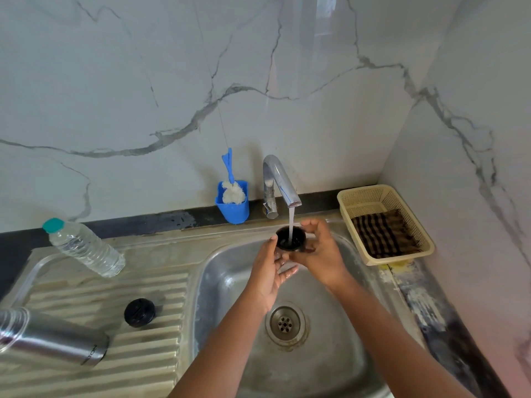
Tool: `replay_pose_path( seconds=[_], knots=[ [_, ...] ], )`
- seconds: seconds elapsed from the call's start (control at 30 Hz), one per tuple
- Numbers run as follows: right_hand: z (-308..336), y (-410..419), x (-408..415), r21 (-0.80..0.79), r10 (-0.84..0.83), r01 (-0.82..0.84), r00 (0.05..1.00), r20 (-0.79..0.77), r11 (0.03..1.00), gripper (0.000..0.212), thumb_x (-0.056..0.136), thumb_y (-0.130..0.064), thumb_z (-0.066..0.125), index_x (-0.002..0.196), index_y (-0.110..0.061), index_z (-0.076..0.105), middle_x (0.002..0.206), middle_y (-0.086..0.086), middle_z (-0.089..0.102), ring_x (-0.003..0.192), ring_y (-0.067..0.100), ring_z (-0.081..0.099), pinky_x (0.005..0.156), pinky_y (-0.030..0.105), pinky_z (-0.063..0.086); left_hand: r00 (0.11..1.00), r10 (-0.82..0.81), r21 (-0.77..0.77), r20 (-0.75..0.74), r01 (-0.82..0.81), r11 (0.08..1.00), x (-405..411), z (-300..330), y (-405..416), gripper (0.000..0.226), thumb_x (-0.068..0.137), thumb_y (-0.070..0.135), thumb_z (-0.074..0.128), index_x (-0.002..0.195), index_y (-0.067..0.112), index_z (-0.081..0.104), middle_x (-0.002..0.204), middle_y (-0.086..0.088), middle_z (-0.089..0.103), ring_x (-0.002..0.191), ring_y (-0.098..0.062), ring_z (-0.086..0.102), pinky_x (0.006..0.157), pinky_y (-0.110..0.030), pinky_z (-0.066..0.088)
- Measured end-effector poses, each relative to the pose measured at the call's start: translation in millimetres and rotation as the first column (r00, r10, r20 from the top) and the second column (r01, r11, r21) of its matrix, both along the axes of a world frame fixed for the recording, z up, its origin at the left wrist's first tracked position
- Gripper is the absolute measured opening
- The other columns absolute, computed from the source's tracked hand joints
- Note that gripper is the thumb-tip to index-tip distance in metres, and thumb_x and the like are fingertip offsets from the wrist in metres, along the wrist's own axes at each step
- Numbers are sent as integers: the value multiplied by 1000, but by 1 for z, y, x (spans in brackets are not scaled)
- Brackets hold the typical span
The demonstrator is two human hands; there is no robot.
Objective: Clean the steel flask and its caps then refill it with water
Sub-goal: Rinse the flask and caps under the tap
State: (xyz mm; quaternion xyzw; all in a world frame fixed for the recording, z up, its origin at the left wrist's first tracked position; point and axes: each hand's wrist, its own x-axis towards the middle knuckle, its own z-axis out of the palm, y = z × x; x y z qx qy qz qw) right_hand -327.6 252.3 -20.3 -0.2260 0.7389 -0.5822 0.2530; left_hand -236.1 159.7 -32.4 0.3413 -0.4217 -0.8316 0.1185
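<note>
1. Nearest the camera, the steel flask [54, 338] lay on its side at the lower left of the ribbed draining board [149, 366], its open mouth toward the left edge of the view.
2. Just beyond it, a round black cap [140, 312] sat flat on the same ribs, apart from the flask.
3. To the right, the steel sink [339, 366] showed its drain [285, 324] low in the basin, with both forearms reaching in over it.
4. The left hand [268, 275] was held under and beside a black cup-shaped cap [289, 238], fingers mostly straight and wet, the thumb against the cap's left rim.
5. The right hand [321, 248] was curled round the cap from the right, gripping it with the opening upward over the back of the basin.
6. A stream of water [291, 225] fell from the chrome tap [277, 183] straight into the cap.
7. On the far left of the draining board, a clear plastic bottle [83, 247] with a teal top stood tilted in the wide view.
8. Behind the sink, against the marble wall [143, 81], a blue holder [233, 208] held a white-bristled brush [231, 185] with a blue handle.
9. At the far right, a cream basket [370, 193] on the table [422, 300] held a dark checked cloth [385, 234].
</note>
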Motion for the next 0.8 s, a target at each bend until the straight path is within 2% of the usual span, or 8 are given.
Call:
replay_pose_path(
  seconds=[0.13,0.2,0.33,0.43,0.53,0.63,0.7,0.8],
  knots=[
    [-20,6,9,248,-27,-33,972,233,968,43,88,-39,71,120,-23,48,105,-3,65,91,16,67,87,43,57,970,-104,-9,220,109,994,20,-13,4,57,99,59,33,118,14,60,114,-12,69,110,-22,65,94,-43,55],
    [-30,10,17,372,-28,-68,968,249,926,36,93,-51,60,115,-25,50,98,-3,67,85,16,69,85,42,58,928,-160,-13,336,174,985,31,-21,11,61,99,62,30,111,12,62,110,-12,70,106,-23,67,93,-40,55],
    [-43,15,34,462,-84,-51,960,267,886,47,93,-51,58,121,-16,47,101,5,61,81,18,65,62,30,55,856,-245,59,456,246,967,50,-38,27,68,98,64,27,110,8,64,108,-10,72,99,-21,70,84,-35,57],
    [-49,15,47,467,-113,-48,944,311,883,54,83,-44,73,118,-15,46,104,8,59,81,22,67,64,36,62,838,-280,102,468,264,959,63,-45,35,67,99,64,27,113,10,63,108,-8,71,98,-20,69,81,-33,58],
    [-49,13,57,549,-7,-33,997,72,835,56,75,-38,77,114,-20,41,109,2,55,92,22,62,73,38,57,855,-190,11,482,211,977,77,-45,34,49,102,55,33,115,16,60,108,-4,67,98,-16,66,73,-27,56],
    [-46,11,67,731,266,-45,945,-190,681,62,74,-40,76,120,-22,38,124,-1,46,115,24,50,80,34,47,896,-44,-92,441,94,991,93,-46,26,32,104,39,45,114,12,59,108,-5,65,94,-16,64,73,-23,53],
    [-46,6,75,802,353,-21,904,-239,597,69,75,-41,75,129,-21,37,132,-1,42,127,27,41,85,36,50,924,26,-93,382,11,996,105,-39,19,24,103,30,48,104,9,59,101,-8,62,86,-18,58,70,-23,51],
    [-44,-2,87,856,461,-66,862,-210,512,65,77,-38,76,129,-21,41,132,0,45,127,27,40,87,36,50,947,92,-159,307,-44,986,124,-28,9,15,102,18,50,91,11,57,91,-11,54,83,-23,52,69,-24,49]
  ],
)
